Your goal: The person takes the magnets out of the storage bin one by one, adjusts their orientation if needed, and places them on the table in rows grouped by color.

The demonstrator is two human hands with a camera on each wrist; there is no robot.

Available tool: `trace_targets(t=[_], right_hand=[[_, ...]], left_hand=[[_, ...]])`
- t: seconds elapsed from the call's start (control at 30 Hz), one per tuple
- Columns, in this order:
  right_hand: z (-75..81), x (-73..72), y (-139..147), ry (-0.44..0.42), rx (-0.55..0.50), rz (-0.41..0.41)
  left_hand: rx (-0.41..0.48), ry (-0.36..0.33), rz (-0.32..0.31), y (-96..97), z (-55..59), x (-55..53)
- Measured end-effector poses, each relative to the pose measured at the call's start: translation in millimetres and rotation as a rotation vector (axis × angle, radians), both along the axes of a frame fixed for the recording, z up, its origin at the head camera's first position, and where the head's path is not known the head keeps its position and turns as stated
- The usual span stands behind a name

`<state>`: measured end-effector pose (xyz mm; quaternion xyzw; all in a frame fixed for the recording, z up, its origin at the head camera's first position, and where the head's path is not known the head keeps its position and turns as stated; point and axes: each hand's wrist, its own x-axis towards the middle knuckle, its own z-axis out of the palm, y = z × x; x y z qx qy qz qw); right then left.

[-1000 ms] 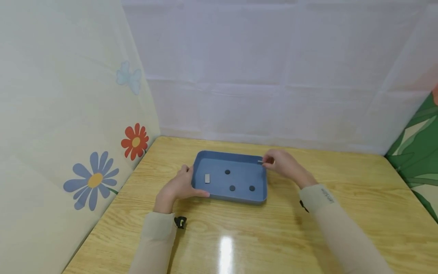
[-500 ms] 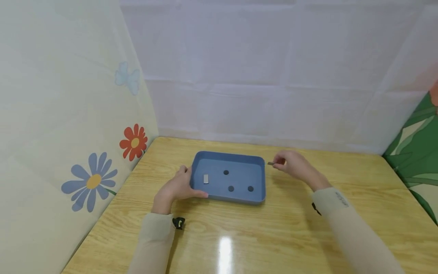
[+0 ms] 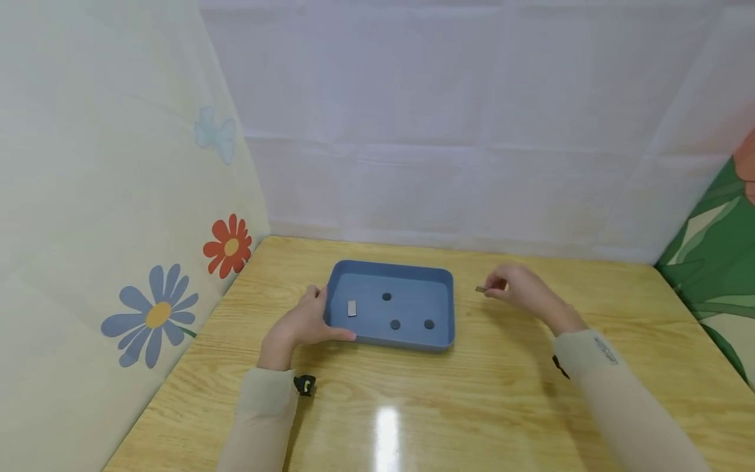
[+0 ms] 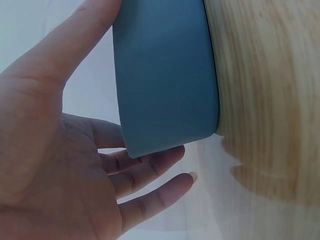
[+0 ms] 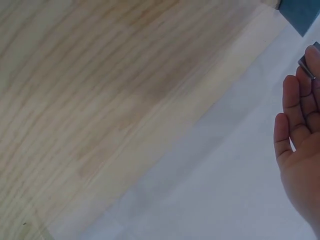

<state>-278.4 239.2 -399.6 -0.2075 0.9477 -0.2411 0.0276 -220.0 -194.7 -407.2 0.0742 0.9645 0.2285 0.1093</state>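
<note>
A shallow blue tray (image 3: 407, 337) lies on the table, and my left hand (image 3: 297, 324) grips its left end. The thumb lies along the near wall and the fingers are at the left side. In the left wrist view, the left hand (image 4: 75, 135) spans the tray's corner (image 4: 167, 80). Inside the tray are a silver rectangular piece (image 3: 352, 308) and three dark round discs (image 3: 395, 324). Right of the tray, my right hand (image 3: 519, 288) pinches a small flat rectangular metal piece (image 3: 481, 289) between thumb and fingertips, above the table. The right wrist view shows that right hand (image 5: 305, 135) at its edge.
The wooden table (image 3: 460, 406) runs back to a pale cloth wall (image 3: 377, 183). A flower-printed panel (image 3: 141, 196) borders the left side. Green leaf print (image 3: 716, 262) borders the right.
My right hand has moved right and slightly nearer, from over the tray's far right corner to beyond its right side, carrying the metal piece. The left hand keeps its hold on the tray.
</note>
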Motion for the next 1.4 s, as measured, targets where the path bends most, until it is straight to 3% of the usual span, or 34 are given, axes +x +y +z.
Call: trace_targets(t=[0.23,0.43,0.83,1.4], right_hand=[[-16.6,-0.9,1.0,-0.080,-0.012,-0.004],[-28.6,0.6,-0.4,-0.100,0.010,0.011],[-36.7,-1.0,-3.6,-0.151,0.011,0.013],[-40.3,-0.4,-2.7,-0.056,0.036,0.008]], left_hand=[[0.001,0.002,-0.003,-0.5,0.3,0.0],[0.002,-0.004,-0.006,0.2,-1.5,-1.1],[0.005,0.005,-0.011,-0.1,-2.0,-1.2],[0.012,0.001,-0.010,1.1,-2.6,-1.0]])
